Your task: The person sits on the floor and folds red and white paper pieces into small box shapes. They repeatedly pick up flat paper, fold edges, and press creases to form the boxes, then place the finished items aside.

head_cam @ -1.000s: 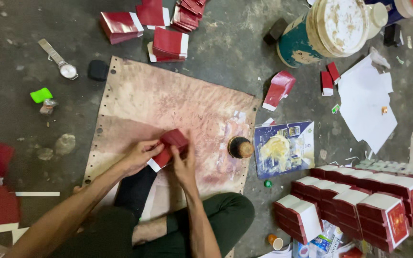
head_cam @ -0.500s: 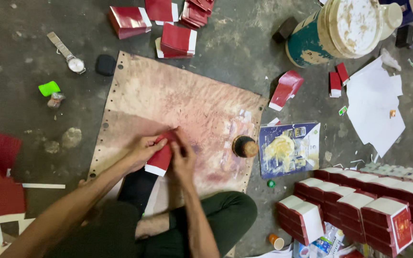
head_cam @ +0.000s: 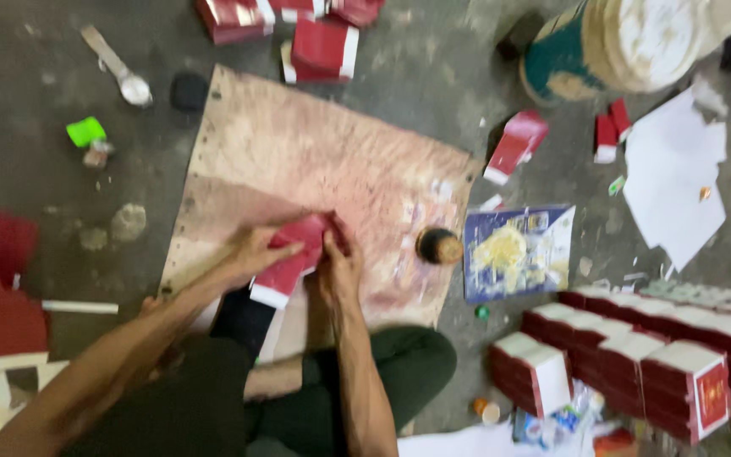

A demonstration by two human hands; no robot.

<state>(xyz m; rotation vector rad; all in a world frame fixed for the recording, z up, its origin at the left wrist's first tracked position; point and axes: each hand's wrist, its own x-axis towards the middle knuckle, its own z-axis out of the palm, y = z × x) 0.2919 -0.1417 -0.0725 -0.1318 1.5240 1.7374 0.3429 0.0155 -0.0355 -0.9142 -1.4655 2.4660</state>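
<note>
Both my hands hold a flat red-and-white cardboard box blank (head_cam: pixel 289 269) over the near edge of a stained brown work board (head_cam: pixel 332 161). My left hand (head_cam: pixel 257 250) grips its left side with the thumb on top. My right hand (head_cam: pixel 338 264) pinches its right edge, fingers curled. The picture is blurred, so the fold lines are unclear. My crossed legs in dark green trousers lie just below the board.
A small round pot (head_cam: pixel 438 246) stands right of my hands beside a blue sheet smeared with yellow paste (head_cam: pixel 518 250). Finished red boxes (head_cam: pixel 653 355) are stacked at lower right. Loose red boxes (head_cam: pixel 323 46) lie beyond the board, a large drum (head_cam: pixel 628 42) at top right, white paper (head_cam: pixel 678 178) at right.
The red box blank has gone from a small folded shape to a longer, flatter piece tilted down to the left; my hands stay together at the board's near edge. The camera shifted slightly.
</note>
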